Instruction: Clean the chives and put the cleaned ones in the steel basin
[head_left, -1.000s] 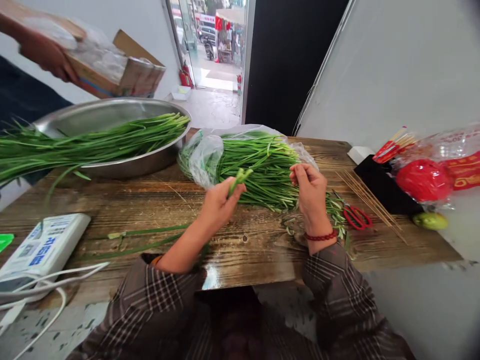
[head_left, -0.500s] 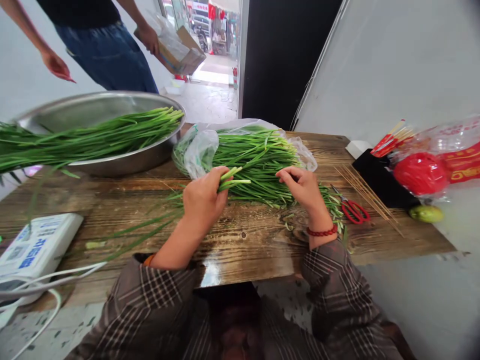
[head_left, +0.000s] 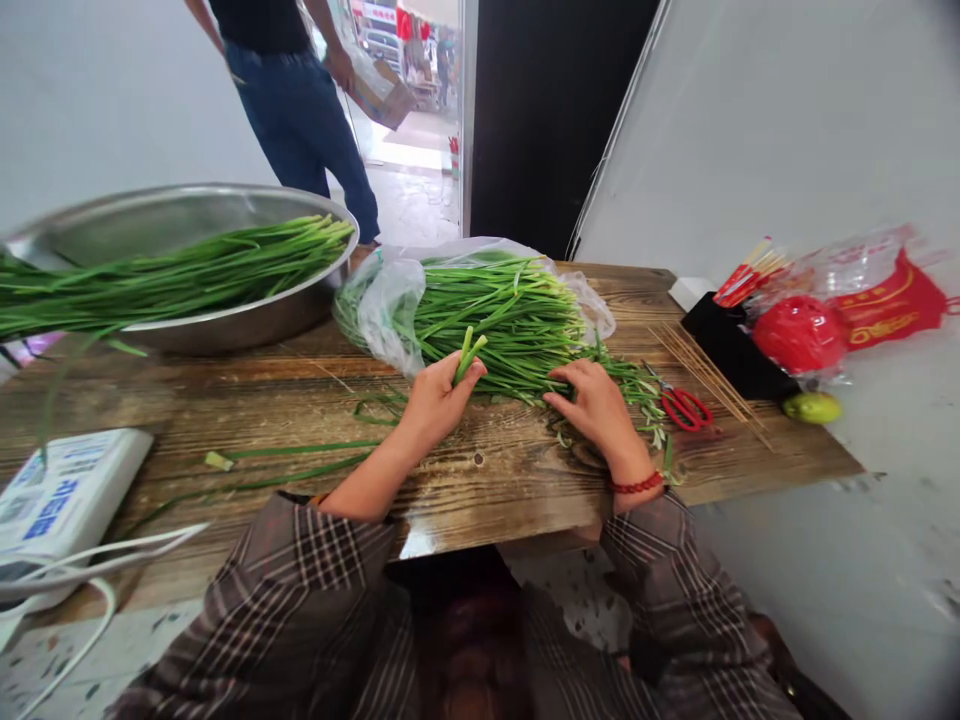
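Observation:
Closed round a few green stalks [head_left: 466, 358], my left hand [head_left: 435, 400] is above the middle of the wooden table [head_left: 450, 500]. The pale cut ends point up past the thumb, and long leaves trail to the left below the wrist. My right hand [head_left: 596, 405] has its thumb and fingers apart at the front right edge of a big pile of green stalks [head_left: 502, 310], with nothing visible held. That pile lies on a clear plastic bag [head_left: 401, 300]. Small trimmings [head_left: 652, 405] are scattered beside my right hand.
A steel basin [head_left: 277, 315] with long green stalks is at the left, a white power strip [head_left: 67, 500] nearer. Red-handled scissors [head_left: 686, 410], thin sticks [head_left: 705, 375] and a black box [head_left: 735, 350] are at the right. Beyond the basin a person [head_left: 292, 110] holds a carton [head_left: 382, 95].
My left hand has turned, so its stalks point more upward. My right hand has lowered to the pile's edge with fingers spread. The person has moved farther back toward the doorway.

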